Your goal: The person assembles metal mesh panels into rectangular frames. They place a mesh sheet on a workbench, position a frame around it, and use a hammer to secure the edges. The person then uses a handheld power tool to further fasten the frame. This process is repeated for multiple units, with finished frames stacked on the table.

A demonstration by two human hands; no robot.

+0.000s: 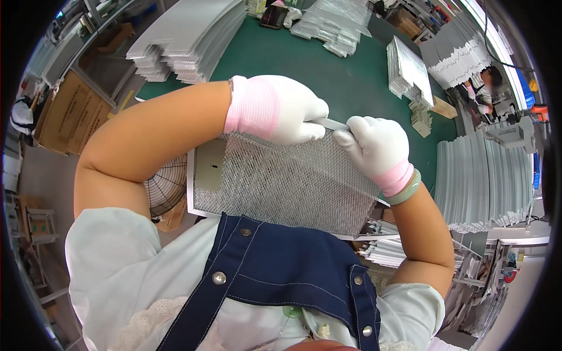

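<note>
1. Nearest is the apron [281, 266], with the near side of the mesh [293, 187] lying right up by it; whether they touch I cannot tell.
2. Beyond the mesh's middle, the strip [333, 124] sits between the hands, over or just past the far side; contact with the mesh cannot be made out.
3. The left hand [287, 111], gloved, pinches one part of the strip; the right hand [377, 146], gloved too, grips it just beside. Only a short length shows.
4. To handle it well, I would press evenly with both thumbs, wrists level, so the thin metal does not kink or twist, and lift it enough that it cannot snag the mesh.
5. Edges: the mesh's ragged right side ends below the right wrist; a white rim [190, 181] bounds the left.
6. The most room is forward, over the bare green table [281, 64].
7. Farther out, the panels [193, 41] limit leftward reach, and the mesh stack [410, 70] rightward.
</note>
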